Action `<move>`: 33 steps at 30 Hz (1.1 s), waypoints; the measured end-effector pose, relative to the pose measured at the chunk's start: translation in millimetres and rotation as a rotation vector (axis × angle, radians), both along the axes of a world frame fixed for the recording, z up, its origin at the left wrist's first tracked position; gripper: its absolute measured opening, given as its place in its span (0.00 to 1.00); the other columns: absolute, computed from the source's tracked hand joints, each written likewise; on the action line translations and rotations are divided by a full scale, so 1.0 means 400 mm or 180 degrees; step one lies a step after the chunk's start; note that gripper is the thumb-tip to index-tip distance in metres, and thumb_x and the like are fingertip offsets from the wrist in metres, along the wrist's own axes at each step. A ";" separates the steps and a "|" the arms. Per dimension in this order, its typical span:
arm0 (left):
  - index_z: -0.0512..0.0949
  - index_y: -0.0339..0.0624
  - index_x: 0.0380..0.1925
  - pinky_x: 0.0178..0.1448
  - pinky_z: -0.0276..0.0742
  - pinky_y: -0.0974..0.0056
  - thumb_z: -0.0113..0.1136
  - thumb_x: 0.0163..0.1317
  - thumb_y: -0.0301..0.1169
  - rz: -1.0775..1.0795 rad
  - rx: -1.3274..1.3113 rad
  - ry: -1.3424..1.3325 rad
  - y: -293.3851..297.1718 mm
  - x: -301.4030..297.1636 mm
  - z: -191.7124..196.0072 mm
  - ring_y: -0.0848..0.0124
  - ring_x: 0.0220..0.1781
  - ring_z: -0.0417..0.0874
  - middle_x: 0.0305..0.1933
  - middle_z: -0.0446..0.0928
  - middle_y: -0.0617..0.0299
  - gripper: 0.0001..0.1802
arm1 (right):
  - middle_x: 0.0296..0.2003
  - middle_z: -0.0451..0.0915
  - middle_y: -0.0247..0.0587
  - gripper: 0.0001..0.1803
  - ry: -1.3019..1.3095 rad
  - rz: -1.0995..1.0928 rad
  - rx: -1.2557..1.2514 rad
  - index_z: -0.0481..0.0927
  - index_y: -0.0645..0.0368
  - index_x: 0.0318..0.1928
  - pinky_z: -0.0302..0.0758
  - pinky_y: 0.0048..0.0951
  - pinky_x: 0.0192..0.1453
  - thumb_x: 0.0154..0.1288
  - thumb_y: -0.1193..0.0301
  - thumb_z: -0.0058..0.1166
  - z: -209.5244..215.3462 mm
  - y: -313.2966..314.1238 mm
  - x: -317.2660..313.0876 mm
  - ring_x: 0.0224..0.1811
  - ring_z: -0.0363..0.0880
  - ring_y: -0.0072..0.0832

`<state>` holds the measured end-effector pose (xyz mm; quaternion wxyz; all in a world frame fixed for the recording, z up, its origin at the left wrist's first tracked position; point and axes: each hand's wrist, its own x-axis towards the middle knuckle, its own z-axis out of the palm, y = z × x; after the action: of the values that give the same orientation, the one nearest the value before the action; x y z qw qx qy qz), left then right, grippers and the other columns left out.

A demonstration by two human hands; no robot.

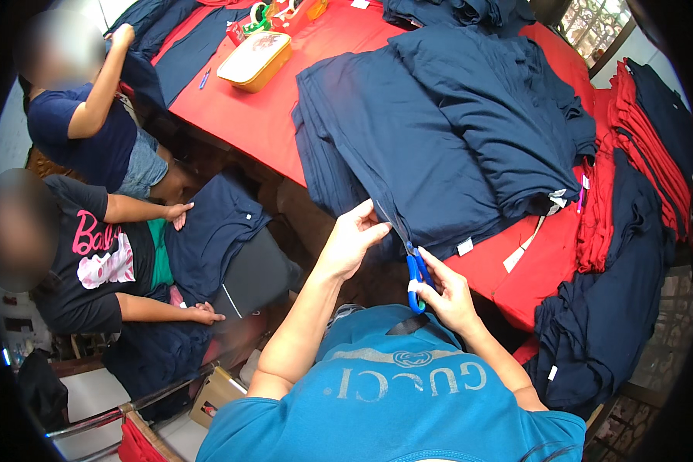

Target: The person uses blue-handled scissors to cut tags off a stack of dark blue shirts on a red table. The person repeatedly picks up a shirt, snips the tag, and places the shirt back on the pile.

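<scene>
Navy blue garments (pixel 408 146) lie in a wide, layered pile at the near edge of the table. My left hand (pixel 352 242) pinches the hanging edge of one garment between thumb and fingers. A pair of scissors (pixel 417 276) with blue handles is in my right hand (pixel 450 299), with fingers through the loops. Its blades point up toward the garment edge, close to my left fingertips. Whether the blades touch the cloth I cannot tell. A small white label (pixel 465 246) shows at the pile's lower edge, just right of the scissors.
A red cloth (pixel 242 135) covers the table. On it stand a yellow tub with a lid (pixel 256 58) and a blue pen (pixel 205 78). Folded red garments (pixel 647 146) are stacked at right. At left, one co-worker handles navy cloth (pixel 215 223); another (pixel 85 146) stands beyond.
</scene>
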<state>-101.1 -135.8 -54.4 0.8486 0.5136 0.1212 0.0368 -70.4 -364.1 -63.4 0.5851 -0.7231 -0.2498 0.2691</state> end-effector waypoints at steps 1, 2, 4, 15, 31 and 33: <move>0.72 0.37 0.61 0.44 0.66 0.76 0.62 0.60 0.22 -0.0025 -0.0002 -0.0009 0.001 0.000 0.004 0.83 0.41 0.72 0.49 0.78 0.69 0.27 | 0.41 0.79 0.38 0.33 0.0069 -0.0005 0.0066 0.66 0.65 0.68 0.75 0.23 0.50 0.64 0.71 0.60 0.006 0.008 0.005 0.42 0.77 0.21; 0.71 0.37 0.62 0.44 0.67 0.76 0.62 0.60 0.22 -0.0051 -0.0004 -0.0017 0.001 0.001 0.011 0.83 0.41 0.72 0.50 0.78 0.69 0.28 | 0.41 0.79 0.38 0.33 0.0138 -0.0013 0.0132 0.66 0.65 0.68 0.75 0.23 0.49 0.65 0.72 0.60 0.015 0.016 0.008 0.42 0.78 0.21; 0.70 0.37 0.63 0.45 0.68 0.75 0.62 0.60 0.22 -0.0075 -0.0017 0.0010 0.000 0.001 0.024 0.83 0.42 0.73 0.50 0.77 0.69 0.29 | 0.41 0.79 0.38 0.32 0.0510 -0.0041 0.0257 0.65 0.65 0.69 0.75 0.22 0.47 0.66 0.72 0.58 0.028 0.026 0.016 0.41 0.78 0.20; 0.76 0.37 0.55 0.50 0.71 0.72 0.60 0.60 0.21 0.0164 -0.0151 -0.0086 0.038 0.049 0.025 0.80 0.43 0.74 0.43 0.77 0.69 0.21 | 0.50 0.79 0.42 0.32 0.0690 -0.0016 0.0311 0.63 0.67 0.69 0.75 0.26 0.55 0.66 0.76 0.56 0.035 0.053 0.037 0.46 0.78 0.21; 0.75 0.41 0.54 0.49 0.71 0.71 0.62 0.60 0.23 -0.0365 -0.0103 -0.0140 0.127 0.105 0.022 0.79 0.45 0.75 0.46 0.78 0.67 0.20 | 0.52 0.79 0.45 0.32 0.0429 -0.0236 0.0402 0.63 0.68 0.69 0.75 0.27 0.57 0.66 0.75 0.58 0.029 0.142 0.080 0.49 0.79 0.24; 0.72 0.40 0.59 0.54 0.73 0.68 0.63 0.60 0.23 -0.0563 -0.0100 -0.0127 0.136 0.108 0.017 0.74 0.52 0.77 0.52 0.78 0.63 0.25 | 0.47 0.81 0.42 0.30 0.0644 -0.0309 0.0329 0.65 0.67 0.68 0.76 0.25 0.51 0.67 0.75 0.56 0.029 0.145 0.089 0.44 0.79 0.21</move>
<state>-57.9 -81.5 -47.7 0.8588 0.5081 0.0589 -0.0300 -34.8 -306.1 -51.8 0.6561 -0.6724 -0.1678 0.2988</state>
